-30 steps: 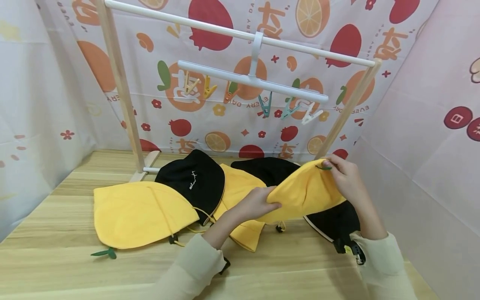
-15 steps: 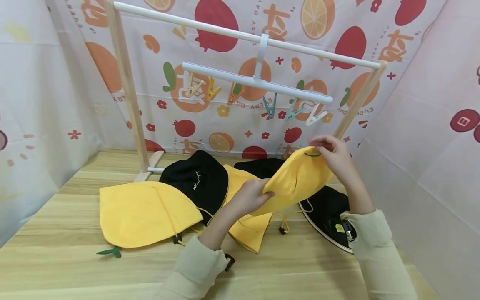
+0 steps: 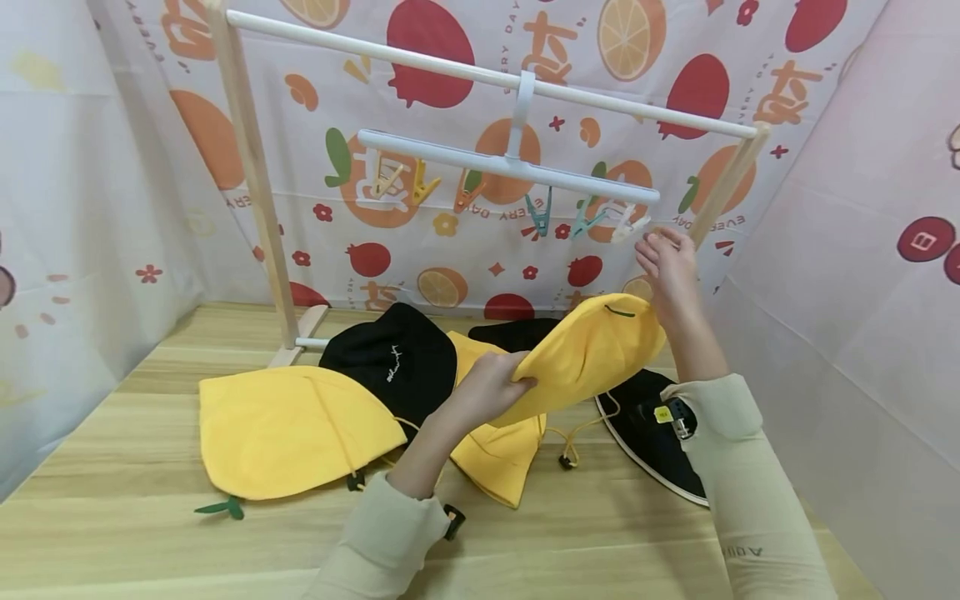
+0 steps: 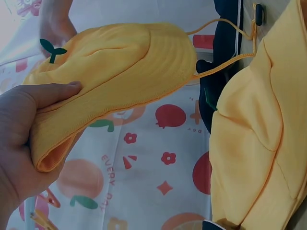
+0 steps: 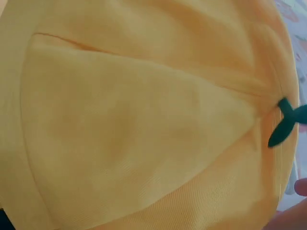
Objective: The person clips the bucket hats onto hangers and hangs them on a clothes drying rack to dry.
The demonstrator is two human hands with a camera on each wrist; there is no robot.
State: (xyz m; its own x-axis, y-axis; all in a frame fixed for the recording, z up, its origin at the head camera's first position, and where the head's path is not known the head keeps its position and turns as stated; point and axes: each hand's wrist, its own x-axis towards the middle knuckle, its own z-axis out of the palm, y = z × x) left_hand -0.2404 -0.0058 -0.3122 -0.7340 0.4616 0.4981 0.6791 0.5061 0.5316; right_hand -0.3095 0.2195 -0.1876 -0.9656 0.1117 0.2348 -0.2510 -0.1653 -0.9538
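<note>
Currently yellow hat (image 3: 588, 358) held by left hand (image 3: 487, 388); right hand (image 3: 671, 271), hat's half-past-one, near white clip (image 3: 627, 227), grip can't be told.

A curtained booth (image 3: 97, 217): printed cloth (image 3: 817, 267) walls three sides of the tabletop (image 3: 112, 442).

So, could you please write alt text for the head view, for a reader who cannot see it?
A person's left grip holds a yellow hat, while the right grip is raised near a white clip, one of several on a hanger. The hanger hangs from a rack; more yellow hats and black hats lie on the table below.
</note>
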